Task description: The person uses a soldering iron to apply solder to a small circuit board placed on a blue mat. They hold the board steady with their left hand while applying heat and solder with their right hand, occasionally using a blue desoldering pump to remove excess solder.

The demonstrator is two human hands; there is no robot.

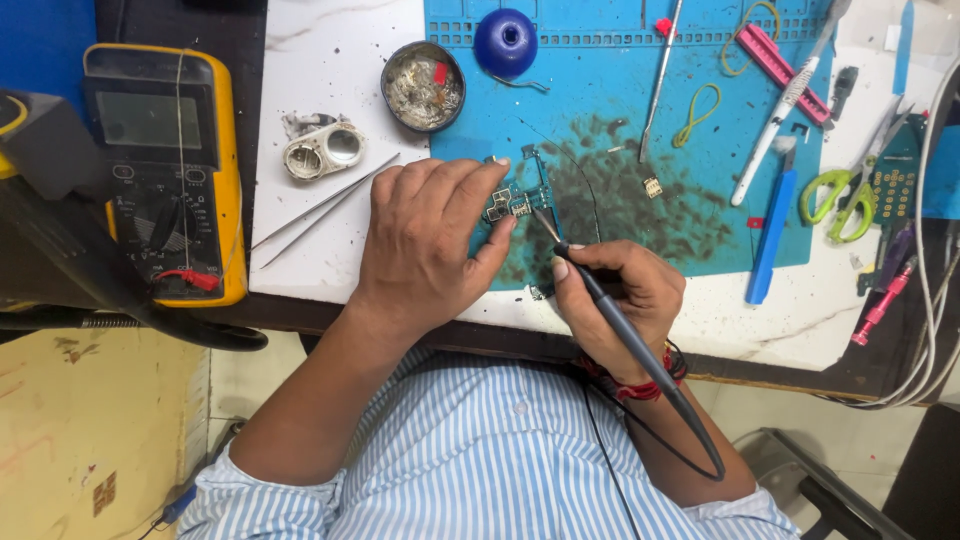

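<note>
The left hand (425, 235) lies flat, fingers pressed together, pinning a small blue-green circuit board (512, 198) to the stained blue rubber mat (620, 110) at the centre of the white marble worktop (330, 60). The right hand (615, 295) pinches a slim black soldering iron (600, 295) like a pen, its tip touching the board just at 4 o'clock of the left fingertips.

At 9 o'clock of the hands stands a yellow-cased multimeter (165, 170); steel tweezers (325, 205) lie between it and the left hand. At 12 o'clock sit a round tin of solder scraps (423, 86) and a dark blue dome (506, 42). At 3 o'clock lie a blue flat tool (771, 235) and green-handled scissors (845, 195). Below the worktop edge, pale floor shows.
</note>
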